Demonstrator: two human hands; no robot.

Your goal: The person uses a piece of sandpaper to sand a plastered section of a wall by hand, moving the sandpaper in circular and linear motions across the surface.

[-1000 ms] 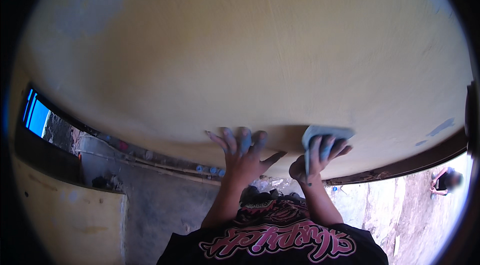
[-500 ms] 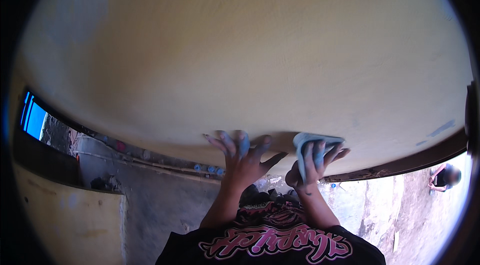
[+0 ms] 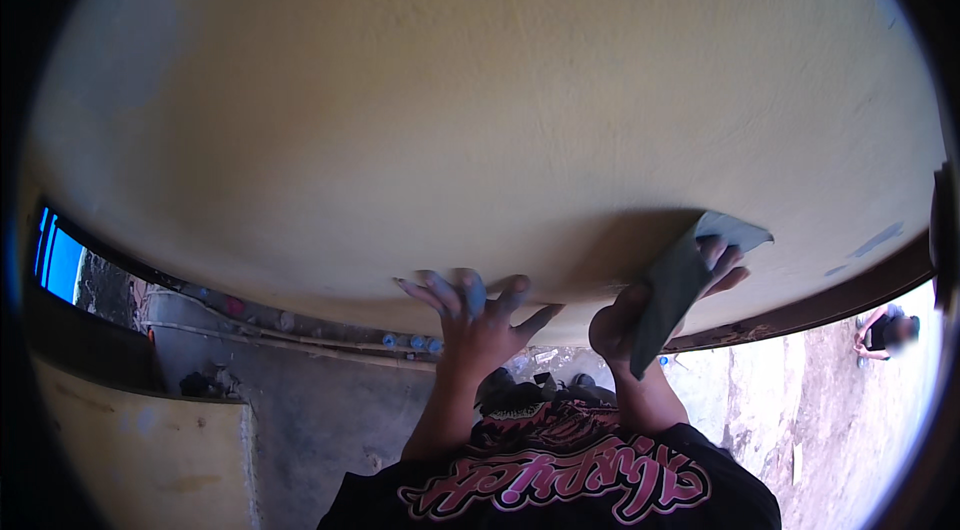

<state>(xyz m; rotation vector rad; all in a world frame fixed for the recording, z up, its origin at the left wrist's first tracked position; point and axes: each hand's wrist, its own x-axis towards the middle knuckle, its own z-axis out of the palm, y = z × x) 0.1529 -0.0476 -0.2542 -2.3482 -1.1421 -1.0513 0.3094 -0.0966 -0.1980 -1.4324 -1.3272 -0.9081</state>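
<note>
A large pale yellow surface (image 3: 480,110), marked with bluish-grey patches, spans most of the view. My left hand (image 3: 478,338) is open against its lower part, fingers spread and stained bluish-grey, with nothing held. To the right, my right hand (image 3: 622,325) grips a grey-green abrasive-looking sheet (image 3: 670,300) at the same surface; the sheet is bent, wraps over part of the fingers and hides much of them, with the fingertips showing at its right side.
At lower left are a yellow panel (image 3: 145,450), a bright blue opening (image 3: 58,255), pipes (image 3: 300,340) and several small blue objects (image 3: 404,342). A grey floor (image 3: 330,410) shows below. At far right another person (image 3: 880,335) in dark clothing is on the pale ground.
My right hand and the sheet have moved right and up along the surface, the sheet now covering more of the fingers. My left hand has shifted slightly left and down.
</note>
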